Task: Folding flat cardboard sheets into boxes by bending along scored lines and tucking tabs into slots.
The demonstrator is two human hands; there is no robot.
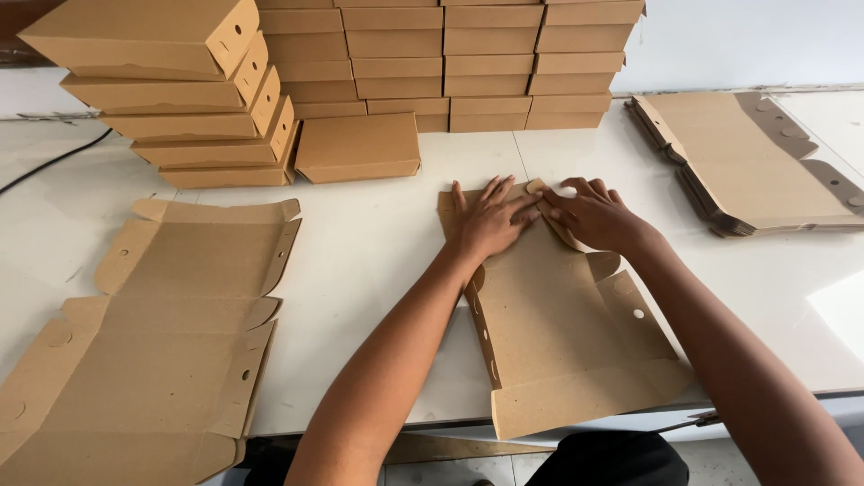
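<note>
Both hands lay flat and spread, gripping nothing: the left hand [486,220] and right hand [594,216] pressed the far flap of the blank [558,333] at table [378,261] centre. Firm, even pressure along the crease would probably serve best. Boxes [450,63] stood at twelve o'clock.

The half-folded box [558,333] under both hands is plain tan-brown cardboard, finely speckled, with no print. The finished boxes [396,63] stacked at the back share that tan, their edges showing as darker brown lines. The flat sheets [162,360] on the left and the pile of flat blanks [747,162] on the right are the same kraft brown. The table [378,234] is white, slightly glossy. A black cable [54,160] crosses its left corner. The wall [747,40] is pale bluish white
</note>
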